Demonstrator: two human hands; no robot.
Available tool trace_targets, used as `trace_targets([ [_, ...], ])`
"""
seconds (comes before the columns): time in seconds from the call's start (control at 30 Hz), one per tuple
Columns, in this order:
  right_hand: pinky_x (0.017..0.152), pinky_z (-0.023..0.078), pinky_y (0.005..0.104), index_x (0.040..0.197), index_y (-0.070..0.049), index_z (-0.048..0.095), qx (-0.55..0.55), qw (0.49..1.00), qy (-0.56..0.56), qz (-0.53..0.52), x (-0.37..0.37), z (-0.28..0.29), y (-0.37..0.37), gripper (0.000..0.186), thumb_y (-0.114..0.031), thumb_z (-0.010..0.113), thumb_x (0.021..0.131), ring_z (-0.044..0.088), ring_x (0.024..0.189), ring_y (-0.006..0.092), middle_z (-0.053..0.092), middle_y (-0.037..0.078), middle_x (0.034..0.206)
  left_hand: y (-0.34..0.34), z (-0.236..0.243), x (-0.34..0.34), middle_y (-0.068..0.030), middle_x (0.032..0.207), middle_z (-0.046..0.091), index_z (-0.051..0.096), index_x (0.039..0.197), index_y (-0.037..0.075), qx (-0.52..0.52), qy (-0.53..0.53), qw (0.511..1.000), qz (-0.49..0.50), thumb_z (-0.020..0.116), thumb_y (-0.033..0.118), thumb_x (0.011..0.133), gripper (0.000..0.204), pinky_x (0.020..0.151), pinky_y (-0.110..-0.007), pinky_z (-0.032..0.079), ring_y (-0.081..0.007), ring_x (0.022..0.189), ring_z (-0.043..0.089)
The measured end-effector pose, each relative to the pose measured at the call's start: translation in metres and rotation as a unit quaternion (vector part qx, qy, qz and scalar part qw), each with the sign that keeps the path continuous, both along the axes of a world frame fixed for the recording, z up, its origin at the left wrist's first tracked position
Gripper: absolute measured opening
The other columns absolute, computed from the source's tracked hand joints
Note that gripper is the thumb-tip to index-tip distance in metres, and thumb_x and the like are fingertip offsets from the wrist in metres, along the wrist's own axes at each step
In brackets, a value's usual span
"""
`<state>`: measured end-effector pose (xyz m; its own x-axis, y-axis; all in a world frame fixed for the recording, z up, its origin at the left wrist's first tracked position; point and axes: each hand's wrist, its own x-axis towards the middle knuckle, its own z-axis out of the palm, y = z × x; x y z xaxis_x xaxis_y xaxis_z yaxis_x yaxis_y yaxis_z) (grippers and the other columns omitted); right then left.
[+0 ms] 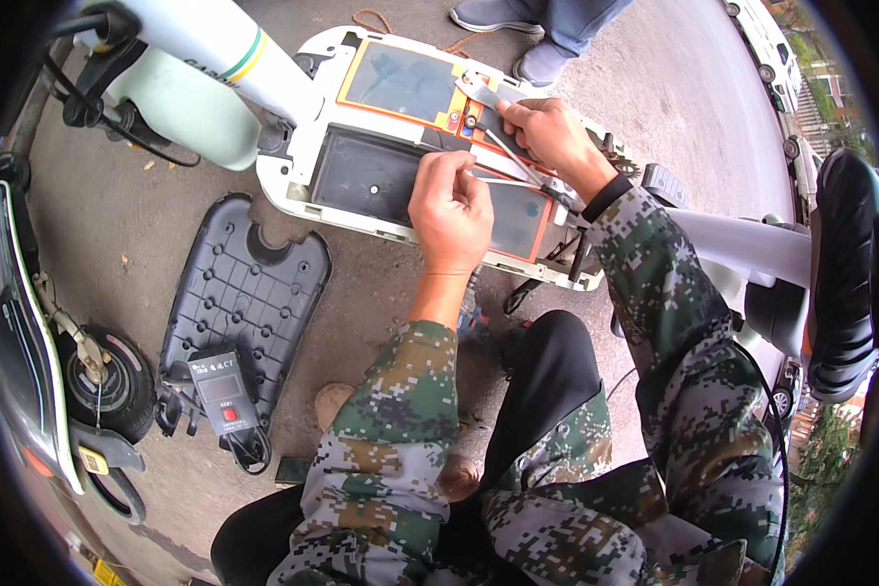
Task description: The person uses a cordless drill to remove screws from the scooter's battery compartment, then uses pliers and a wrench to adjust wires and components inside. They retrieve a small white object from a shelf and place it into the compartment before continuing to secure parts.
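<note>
An electric scooter's opened floorboard bay (298, 195) lies before me, holding dark battery packs with orange edges. My right hand (554, 145) is closed, its thumb and fingers pinching a flat silver wrench-like tool (481, 94) over the far right packs. Close by, my left hand (451, 210) is closed above the near side of the bay, beside a dark recess (361, 181). A thin white wire (508, 182) runs from its fingertips toward the cable bundle (557, 190) at the right. The far left battery pack (400, 80) sits under its orange frame.
A black plastic floorboard cover (249, 293) lies on the ground at left, with a grey meter box (225, 396) and coiled cable on it. Another scooter's wheel (107, 381) stands farther left. A person's shoes (542, 64) are beyond the bay; parked vehicles line the right.
</note>
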<state>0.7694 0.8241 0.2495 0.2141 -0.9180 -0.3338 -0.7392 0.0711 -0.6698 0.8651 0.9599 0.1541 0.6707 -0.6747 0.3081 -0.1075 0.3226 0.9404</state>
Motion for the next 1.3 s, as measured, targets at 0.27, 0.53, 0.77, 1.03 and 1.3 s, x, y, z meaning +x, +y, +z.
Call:
trace_targets([
  [0.27, 0.050, 0.033, 0.0310, 0.086, -0.002, 0.071, 0.024, 1.000, 0.010, 0.000, 0.003, -0.001, 0.001, 0.039, -0.036, 0.068, 0.106, 0.043, 0.052, 0.0084, 0.052, -0.003, 0.063, 0.001, 0.001, 0.001, -0.0073, 0.092, 0.062, 0.067, 0.101, 0.001, 0.008, 0.019, 1.000, -0.007, 0.062, -0.012, 0.087, 0.020, 0.058, -0.030, 0.051, -0.0154, 0.063, 0.060],
  [0.53, 0.077, 0.058, 0.0510, 0.094, 0.004, 0.075, -0.157, 0.975, 0.111, 0.109, -0.021, -0.008, 0.019, 0.043, -0.038, 0.069, 0.102, 0.076, 0.082, 0.0428, 0.074, 0.027, 0.082, -0.001, 0.006, 0.000, -0.0083, 0.088, 0.068, 0.071, 0.105, 0.001, 0.065, 0.018, 0.997, -0.028, 0.066, -0.006, 0.089, 0.018, 0.063, -0.033, 0.055, -0.0186, 0.066, 0.067],
  [0.77, 0.079, 0.057, 0.0544, 0.088, 0.002, 0.073, -0.212, 0.956, 0.171, 0.110, -0.011, -0.018, 0.022, 0.052, -0.047, 0.063, 0.103, 0.072, 0.086, 0.0503, 0.072, 0.031, 0.085, -0.025, 0.025, -0.010, -0.0179, 0.116, 0.076, 0.062, 0.136, -0.010, 0.178, 0.213, 0.930, -0.241, 0.057, 0.008, 0.108, 0.034, 0.091, -0.037, 0.062, -0.0252, 0.100, 0.077],
  [1.03, 0.080, 0.057, 0.0525, 0.088, 0.002, 0.075, -0.197, 0.966, 0.145, 0.088, -0.022, -0.019, 0.011, 0.057, -0.053, 0.066, 0.100, 0.074, 0.087, 0.0471, 0.074, 0.028, 0.085, -0.044, 0.043, -0.014, -0.0142, 0.133, 0.067, 0.057, 0.145, -0.006, 0.084, 0.510, 0.804, -0.295, 0.047, 0.008, 0.106, 0.042, 0.107, -0.041, 0.054, -0.0253, 0.119, 0.069],
  [1.3, 0.080, 0.057, 0.0532, 0.089, 0.001, 0.073, -0.214, 0.957, 0.173, 0.088, -0.020, -0.022, 0.019, 0.056, -0.052, 0.064, 0.102, 0.074, 0.087, 0.0470, 0.073, 0.029, 0.084, -0.044, 0.049, 0.000, -0.0161, 0.112, 0.072, 0.065, 0.130, -0.005, 0.152, 0.424, 0.846, -0.285, 0.053, 0.008, 0.101, 0.033, 0.081, -0.034, 0.065, -0.0207, 0.093, 0.076],
])
